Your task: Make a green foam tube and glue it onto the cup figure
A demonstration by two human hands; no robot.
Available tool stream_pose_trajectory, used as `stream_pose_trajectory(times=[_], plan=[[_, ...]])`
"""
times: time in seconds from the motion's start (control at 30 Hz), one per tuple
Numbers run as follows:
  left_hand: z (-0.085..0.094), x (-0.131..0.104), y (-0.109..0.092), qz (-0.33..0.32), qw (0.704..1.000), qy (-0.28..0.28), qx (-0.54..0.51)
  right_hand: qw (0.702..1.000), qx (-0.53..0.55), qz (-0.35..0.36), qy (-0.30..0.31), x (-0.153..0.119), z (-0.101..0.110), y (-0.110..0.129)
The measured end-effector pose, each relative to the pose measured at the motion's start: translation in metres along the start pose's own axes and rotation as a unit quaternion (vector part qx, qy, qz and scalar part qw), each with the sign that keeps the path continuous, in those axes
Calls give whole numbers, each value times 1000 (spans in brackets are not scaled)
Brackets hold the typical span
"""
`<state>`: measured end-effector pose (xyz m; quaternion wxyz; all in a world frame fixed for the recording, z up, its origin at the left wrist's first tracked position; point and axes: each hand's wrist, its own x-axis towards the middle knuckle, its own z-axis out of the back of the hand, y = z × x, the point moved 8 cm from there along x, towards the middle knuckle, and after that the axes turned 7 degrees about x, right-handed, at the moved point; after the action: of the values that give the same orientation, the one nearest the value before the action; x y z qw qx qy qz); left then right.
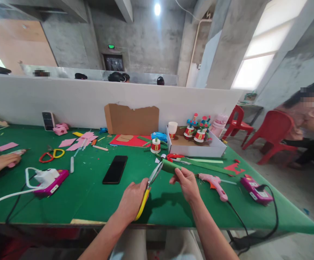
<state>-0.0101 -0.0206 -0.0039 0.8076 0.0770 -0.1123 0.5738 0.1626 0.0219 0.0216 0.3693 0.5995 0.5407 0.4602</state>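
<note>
My left hand (133, 198) is closed around yellow-handled scissors (143, 204), whose metal blades point up and away from me. Their tips meet the left end of a green paper piece (170, 167). My right hand (186, 182) pinches that paper at its right end, above the table. Just beyond it lie red-handled scissors (175, 156) and a long green paper strip (207, 167). A pink glue gun (213, 183) rests right of my right hand. Behind the paper stands a small red-and-white paper cup figure (155, 146) with coiled green arms.
A white box (197, 150) holds several cup figures. A black phone (115, 169) lies left of my hands. Purple power strips (256, 191) with cords sit on both sides. A co-worker's hand (5, 160) works at far left, near red-and-yellow scissors (51, 154) and pink paper (82, 141).
</note>
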Motion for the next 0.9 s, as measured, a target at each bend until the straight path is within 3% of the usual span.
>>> stream_pose_trajectory(times=[0.37, 0.9], plan=[[-5, -1, 2, 3, 1000, -19, 5, 988, 133, -64, -33, -3, 1, -18], [7, -2, -2, -27, 996, -80, -9, 1000, 1, 14, -22, -1, 10, -8]])
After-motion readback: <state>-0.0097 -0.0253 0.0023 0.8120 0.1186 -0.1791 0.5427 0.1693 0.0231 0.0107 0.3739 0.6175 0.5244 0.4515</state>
